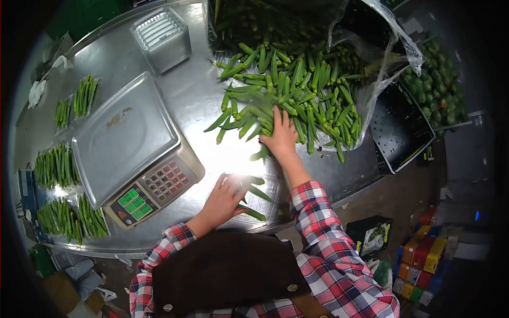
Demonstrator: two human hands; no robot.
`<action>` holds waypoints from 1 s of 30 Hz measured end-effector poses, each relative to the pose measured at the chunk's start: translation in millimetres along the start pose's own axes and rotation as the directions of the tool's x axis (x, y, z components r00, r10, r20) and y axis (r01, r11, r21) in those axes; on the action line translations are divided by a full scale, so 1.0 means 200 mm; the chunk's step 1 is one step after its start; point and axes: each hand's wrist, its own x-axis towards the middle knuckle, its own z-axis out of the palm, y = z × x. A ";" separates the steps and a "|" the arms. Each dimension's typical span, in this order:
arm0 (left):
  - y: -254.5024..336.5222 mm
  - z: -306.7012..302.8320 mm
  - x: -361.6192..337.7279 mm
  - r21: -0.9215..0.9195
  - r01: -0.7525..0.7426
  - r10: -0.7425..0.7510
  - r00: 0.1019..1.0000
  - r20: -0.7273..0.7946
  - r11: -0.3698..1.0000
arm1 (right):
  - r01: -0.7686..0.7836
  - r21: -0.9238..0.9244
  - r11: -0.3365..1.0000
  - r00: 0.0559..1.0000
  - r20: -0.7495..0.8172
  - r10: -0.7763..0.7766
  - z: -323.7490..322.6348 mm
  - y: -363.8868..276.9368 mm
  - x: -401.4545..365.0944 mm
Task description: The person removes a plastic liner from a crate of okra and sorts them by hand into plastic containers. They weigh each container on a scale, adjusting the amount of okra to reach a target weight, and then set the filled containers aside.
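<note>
Several green okra pods [255, 213] lie in a clear plastic tray [272, 199] near the table's front edge. My left hand [225, 199] rests over the tray's left side, thumb and fingers apart; its fingertips are slightly blurred by glare. Farther forward, my right hand [282, 137] is at the near edge of a large okra pile [313, 87]. Its thumb and fingers are around a few pods [263, 123], some of them smeared by motion. The pile spills from a dark crate lined with clear plastic film [374, 98].
Left of my hands stands a digital scale [127, 132] with a bare metal pan and lit green displays. Packed okra trays [55, 165] lie beyond it. Stacked clear trays [161, 40] stand at the back. A black crate [400, 130] and round green produce [435, 87] are at right.
</note>
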 end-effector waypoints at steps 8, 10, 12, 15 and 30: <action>-0.04 0.02 -0.10 -0.081 -0.052 0.047 0.997 -0.066 0.995 | 0.041 -0.243 0.969 0.991 -0.115 -0.070 0.00 -0.01 0.02; -0.04 0.01 -0.10 -0.092 -0.012 0.007 0.999 -0.049 0.996 | 0.103 -0.128 0.986 0.980 -0.157 -0.123 -0.03 0.00 0.01; -0.08 0.01 -0.10 -0.096 -0.056 0.057 0.998 0.006 0.994 | 0.187 0.094 0.978 0.967 -0.192 -0.166 -0.04 0.13 0.07; -0.12 0.04 -0.14 -0.180 -0.111 0.092 0.990 -0.111 0.977 | 0.211 0.275 0.938 0.951 -0.280 -0.132 -0.13 0.22 0.05; 0.12 0.16 0.20 -0.271 0.240 -0.300 0.931 -0.206 0.932 | -0.189 0.901 0.390 0.968 0.104 0.229 -0.10 0.30 -0.72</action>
